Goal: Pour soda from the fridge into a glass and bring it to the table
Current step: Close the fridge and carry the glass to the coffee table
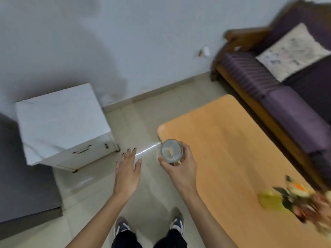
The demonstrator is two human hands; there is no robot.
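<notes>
A clear drinking glass (pixel 170 150) is upright in my right hand (pixel 180 167), which wraps it from below and the right. The glass looks see-through from above; whether it holds liquid I cannot tell. It hovers just over the near left corner of the wooden table (pixel 223 140). My left hand (pixel 128 169) is held out flat over the floor, fingers spread, holding nothing. A dark grey surface at the left edge may be the fridge (pixel 19 172); no soda bottle is visible.
A white cabinet (pixel 60 122) stands at the left against the wall. A purple sofa (pixel 286 97) with a pale cushion (pixel 293 51) runs behind the table. A blurred flower arrangement (pixel 297 197) sits on the table's near right part. My shoes show on the tiled floor below.
</notes>
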